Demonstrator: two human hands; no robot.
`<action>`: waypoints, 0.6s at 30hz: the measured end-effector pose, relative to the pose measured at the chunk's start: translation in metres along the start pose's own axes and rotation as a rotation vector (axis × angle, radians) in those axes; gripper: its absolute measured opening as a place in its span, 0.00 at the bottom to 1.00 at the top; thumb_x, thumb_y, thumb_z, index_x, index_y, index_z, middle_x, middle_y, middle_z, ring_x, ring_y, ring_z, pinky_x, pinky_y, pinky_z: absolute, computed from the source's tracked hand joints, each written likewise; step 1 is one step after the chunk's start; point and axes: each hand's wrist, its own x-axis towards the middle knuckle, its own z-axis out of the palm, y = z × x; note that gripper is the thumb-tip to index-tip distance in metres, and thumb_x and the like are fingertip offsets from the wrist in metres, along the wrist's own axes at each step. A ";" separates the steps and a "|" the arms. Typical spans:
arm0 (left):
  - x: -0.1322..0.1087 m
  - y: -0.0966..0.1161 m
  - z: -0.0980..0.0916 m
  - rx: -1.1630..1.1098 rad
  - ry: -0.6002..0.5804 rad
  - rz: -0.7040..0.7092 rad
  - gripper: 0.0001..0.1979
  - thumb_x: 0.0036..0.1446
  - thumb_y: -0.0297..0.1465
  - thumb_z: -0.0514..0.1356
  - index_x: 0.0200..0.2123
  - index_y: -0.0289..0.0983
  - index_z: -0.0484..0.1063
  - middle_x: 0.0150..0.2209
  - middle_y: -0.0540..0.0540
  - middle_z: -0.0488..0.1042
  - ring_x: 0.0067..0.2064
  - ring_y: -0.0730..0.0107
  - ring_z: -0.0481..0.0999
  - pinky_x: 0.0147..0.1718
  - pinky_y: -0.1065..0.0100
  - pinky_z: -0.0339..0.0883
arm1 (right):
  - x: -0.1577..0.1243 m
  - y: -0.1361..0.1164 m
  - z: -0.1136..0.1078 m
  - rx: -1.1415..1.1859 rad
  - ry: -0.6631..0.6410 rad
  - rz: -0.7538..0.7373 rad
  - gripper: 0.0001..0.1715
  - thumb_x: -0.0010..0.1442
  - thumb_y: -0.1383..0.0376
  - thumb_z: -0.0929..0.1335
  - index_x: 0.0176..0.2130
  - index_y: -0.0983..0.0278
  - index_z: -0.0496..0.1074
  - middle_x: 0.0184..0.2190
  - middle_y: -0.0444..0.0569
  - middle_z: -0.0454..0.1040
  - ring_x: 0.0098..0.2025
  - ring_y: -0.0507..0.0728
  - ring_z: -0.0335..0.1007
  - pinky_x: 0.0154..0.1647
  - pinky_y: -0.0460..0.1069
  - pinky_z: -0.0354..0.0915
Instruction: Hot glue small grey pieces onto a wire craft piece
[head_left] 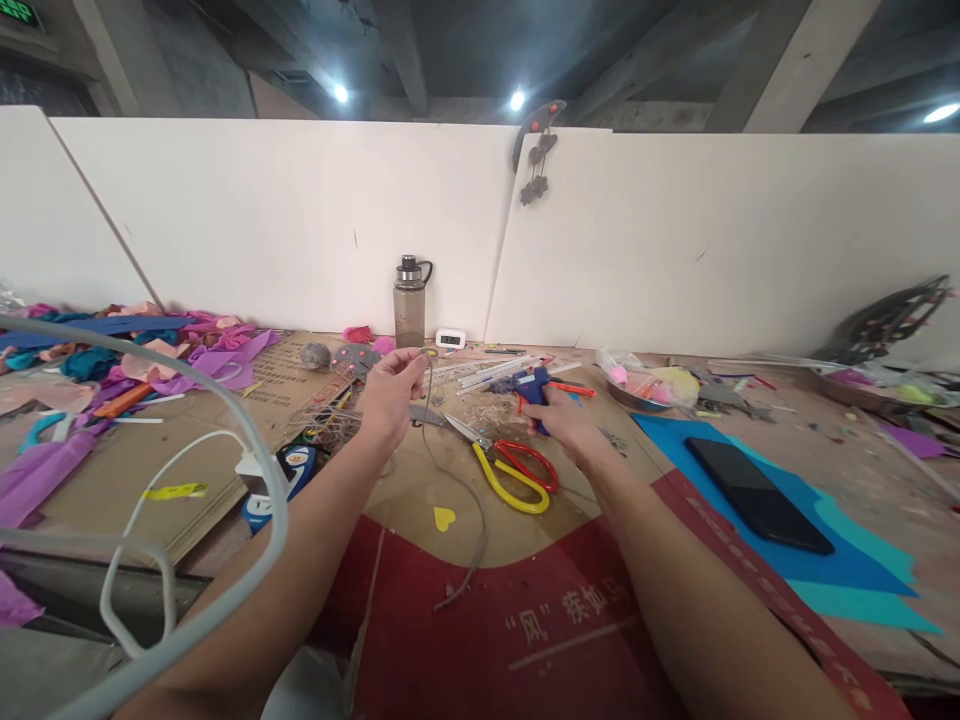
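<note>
My left hand is raised over the workbench, fingers pinched on the top of a thin grey wire or cord that curves down to the cardboard. My right hand is closed around a blue hot glue gun, held just above the table with its nozzle pointing left toward the wire. Below and between the hands lie scissors with red and yellow handles. A small yellow heart cutout lies on the cardboard nearer to me.
A black phone lies on blue felt sheets to the right. A grey water bottle and small clock stand by the white partition. Felt scraps pile at left; white cables cross the left foreground. Glue sticks lie behind.
</note>
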 end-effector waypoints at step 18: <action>-0.023 -0.002 0.016 0.311 -0.108 0.240 0.08 0.47 0.32 0.65 0.32 0.36 0.73 0.28 0.50 0.73 0.28 0.75 0.71 0.29 0.72 0.65 | -0.043 -0.080 0.064 0.737 -0.141 -0.248 0.22 0.52 0.58 0.69 0.41 0.58 0.56 0.30 0.38 0.69 0.28 0.49 0.67 0.36 0.50 0.69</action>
